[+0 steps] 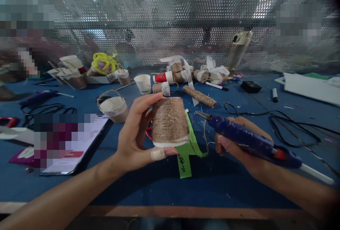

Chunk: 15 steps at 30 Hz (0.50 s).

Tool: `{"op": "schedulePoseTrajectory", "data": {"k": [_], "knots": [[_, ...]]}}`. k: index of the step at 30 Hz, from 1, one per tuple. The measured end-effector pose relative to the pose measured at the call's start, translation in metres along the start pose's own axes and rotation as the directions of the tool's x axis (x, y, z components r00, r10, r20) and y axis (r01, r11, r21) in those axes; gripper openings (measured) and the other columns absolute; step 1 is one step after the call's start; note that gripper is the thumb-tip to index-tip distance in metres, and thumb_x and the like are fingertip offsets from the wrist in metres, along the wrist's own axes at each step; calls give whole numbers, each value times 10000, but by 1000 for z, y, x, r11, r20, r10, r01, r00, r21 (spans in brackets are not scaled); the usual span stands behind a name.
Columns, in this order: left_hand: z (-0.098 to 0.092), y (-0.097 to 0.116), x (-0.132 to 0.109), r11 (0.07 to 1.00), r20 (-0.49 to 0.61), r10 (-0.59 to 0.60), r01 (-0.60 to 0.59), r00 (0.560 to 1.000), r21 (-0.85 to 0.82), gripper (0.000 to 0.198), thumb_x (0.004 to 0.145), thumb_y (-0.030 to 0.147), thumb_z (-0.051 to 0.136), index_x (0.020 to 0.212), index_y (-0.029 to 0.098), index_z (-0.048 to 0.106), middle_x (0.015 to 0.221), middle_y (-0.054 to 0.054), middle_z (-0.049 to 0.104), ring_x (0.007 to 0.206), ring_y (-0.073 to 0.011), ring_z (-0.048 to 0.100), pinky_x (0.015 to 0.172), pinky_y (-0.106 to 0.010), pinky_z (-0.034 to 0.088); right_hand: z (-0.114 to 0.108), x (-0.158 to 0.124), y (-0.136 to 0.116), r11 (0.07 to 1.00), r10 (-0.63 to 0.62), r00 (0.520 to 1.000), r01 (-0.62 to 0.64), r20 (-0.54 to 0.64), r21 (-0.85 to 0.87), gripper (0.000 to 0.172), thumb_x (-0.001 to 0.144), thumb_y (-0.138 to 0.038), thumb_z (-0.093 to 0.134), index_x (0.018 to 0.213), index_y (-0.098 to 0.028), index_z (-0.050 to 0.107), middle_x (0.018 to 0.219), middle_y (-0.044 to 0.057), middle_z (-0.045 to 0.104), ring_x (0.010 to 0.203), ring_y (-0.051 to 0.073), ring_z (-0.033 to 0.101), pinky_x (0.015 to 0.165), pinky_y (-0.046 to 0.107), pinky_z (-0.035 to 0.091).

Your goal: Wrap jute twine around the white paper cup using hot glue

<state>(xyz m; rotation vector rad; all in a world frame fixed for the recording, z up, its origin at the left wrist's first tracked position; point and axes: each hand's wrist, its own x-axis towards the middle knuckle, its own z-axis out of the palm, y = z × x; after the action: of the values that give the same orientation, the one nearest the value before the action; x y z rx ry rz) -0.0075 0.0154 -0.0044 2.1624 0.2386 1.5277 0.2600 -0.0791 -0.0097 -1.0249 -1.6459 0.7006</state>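
Observation:
Upside down in my left hand point(138, 134) is a paper cup point(170, 122) wrapped in brown jute twine, with its white rim showing at the bottom. The thumb, which has a bandage on it, presses near the rim while the fingers reach over the top. My right hand point(236, 145) grips a blue hot glue gun point(240, 134), a white glue stick poking from its rear. Its metal nozzle points left at the cup, a short gap away. A loose strand of twine point(205, 134) hangs to the right of the cup. Behind it lies green paper point(195, 145).
A roll of twine point(199, 96) lies beyond the cup. Small twine-handled baskets point(114, 108), a white paper cup point(143, 84) and a phone point(77, 148) are around. Black cables point(292, 130) cross the right side. A bottle point(237, 52) stands by the perforated metal screen point(170, 21).

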Motion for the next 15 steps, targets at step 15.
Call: {"op": "schedulePoseTrajectory", "data": {"k": [15], "knots": [[15, 11, -4, 968, -187, -93, 133, 978, 215, 908, 665, 554, 856, 1445, 306, 465, 1406, -91, 473, 1342, -377, 494, 1122, -609, 494, 1, -12, 11, 964, 199, 956, -230, 218, 131, 292, 989, -500, 524, 1010, -287, 723, 879, 68, 778, 972, 301, 752, 851, 490, 607]]}}
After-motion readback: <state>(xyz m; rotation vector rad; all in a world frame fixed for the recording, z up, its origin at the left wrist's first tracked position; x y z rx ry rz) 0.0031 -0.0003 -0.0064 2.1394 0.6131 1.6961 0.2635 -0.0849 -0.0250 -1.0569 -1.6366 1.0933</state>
